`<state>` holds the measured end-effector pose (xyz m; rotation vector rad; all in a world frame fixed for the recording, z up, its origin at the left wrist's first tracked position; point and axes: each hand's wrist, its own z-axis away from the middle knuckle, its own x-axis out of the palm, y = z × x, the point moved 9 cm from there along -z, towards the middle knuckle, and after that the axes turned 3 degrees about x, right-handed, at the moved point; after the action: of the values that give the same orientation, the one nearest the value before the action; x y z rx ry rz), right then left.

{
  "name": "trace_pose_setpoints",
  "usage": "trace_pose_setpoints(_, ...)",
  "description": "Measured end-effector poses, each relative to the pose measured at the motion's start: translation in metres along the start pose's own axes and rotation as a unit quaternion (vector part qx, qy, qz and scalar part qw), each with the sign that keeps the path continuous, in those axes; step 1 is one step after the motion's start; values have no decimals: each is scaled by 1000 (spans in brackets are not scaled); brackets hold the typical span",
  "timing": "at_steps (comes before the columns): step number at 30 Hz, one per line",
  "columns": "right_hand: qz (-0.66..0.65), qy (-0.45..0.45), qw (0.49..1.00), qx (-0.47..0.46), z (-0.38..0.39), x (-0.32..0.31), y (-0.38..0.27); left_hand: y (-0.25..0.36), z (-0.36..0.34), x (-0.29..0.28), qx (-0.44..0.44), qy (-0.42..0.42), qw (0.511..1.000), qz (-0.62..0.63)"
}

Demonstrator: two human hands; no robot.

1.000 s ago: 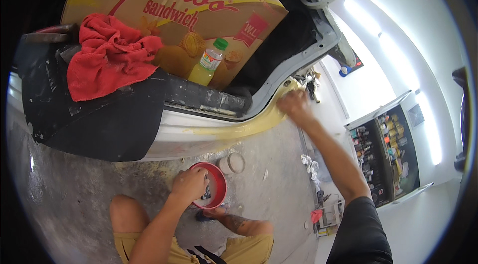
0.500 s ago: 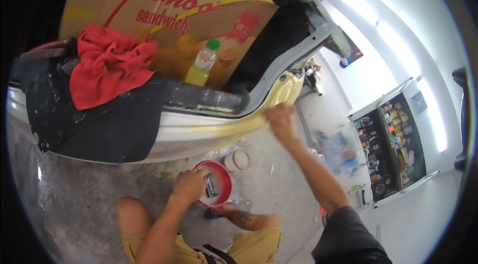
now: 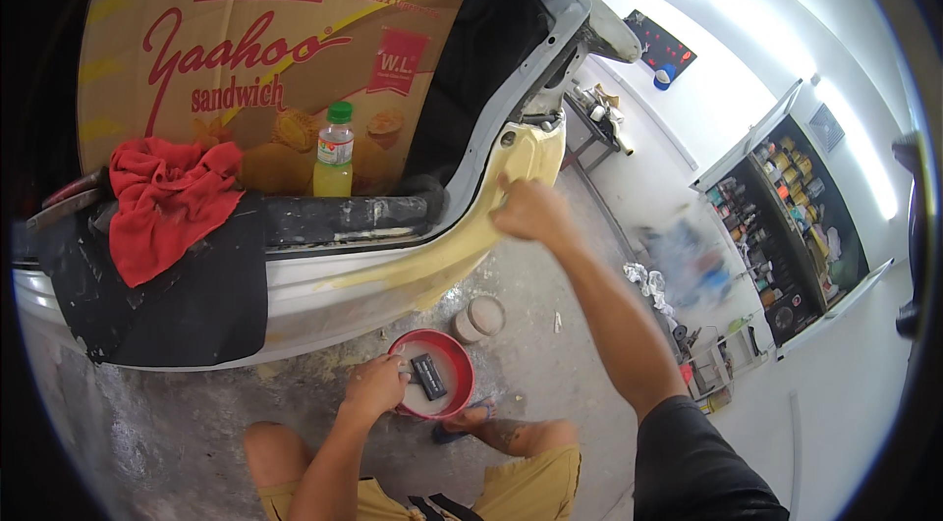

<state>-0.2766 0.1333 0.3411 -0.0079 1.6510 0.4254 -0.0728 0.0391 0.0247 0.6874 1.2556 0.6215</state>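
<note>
My left hand (image 3: 377, 385) is closed over the left rim of a red basin (image 3: 470, 382) holding cloudy, greyish water. A small dark rectangular block (image 3: 428, 377) with pale print lies in it, close to my fingertips. Up and to the right, my right hand (image 3: 528, 211) is against the yellowish filler-coated corner (image 3: 470, 234) of a white car body (image 3: 295, 277). Its fingers are curled; whatever may be under them is hidden.
A red cloth (image 3: 172, 197) lies on a black mat (image 3: 187, 300) over the car's edge. Behind stand a yellow drink bottle (image 3: 334, 163) and a printed cardboard box (image 3: 265, 40). A round tub (image 3: 479, 319) sits by the basin. An open cabinet (image 3: 786, 226) of cans is at right.
My view has shifted, so the car and box appear further left. My right hand has stayed at the filler-coated corner, its curled fingers turned slightly. The left hand remains on the basin rim.
</note>
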Motion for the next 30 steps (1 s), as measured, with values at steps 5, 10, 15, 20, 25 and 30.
trace_pose_setpoints(5,-187,-55,975,-110,49,30,-17,-3,0,3,1,-17,1000,-22)
trace_pose_setpoints(10,-212,156,957,-121,31,-28,27,-2,10,-3,1,3,1000,-2)
trace_pose_setpoints(15,117,342,870,-334,4,-63,10,7,8,-8,10,-1,1000,-10)
trace_pose_setpoints(20,204,298,815,-452,-6,-34,-2,1,4,-12,2,-16,1000,-17)
trace_pose_setpoints(25,165,241,834,-468,-15,-27,-3,-4,4,-19,16,39,999,-14)
trace_pose_setpoints(30,160,235,836,-469,-14,-21,-9,0,3,-23,46,82,996,3)
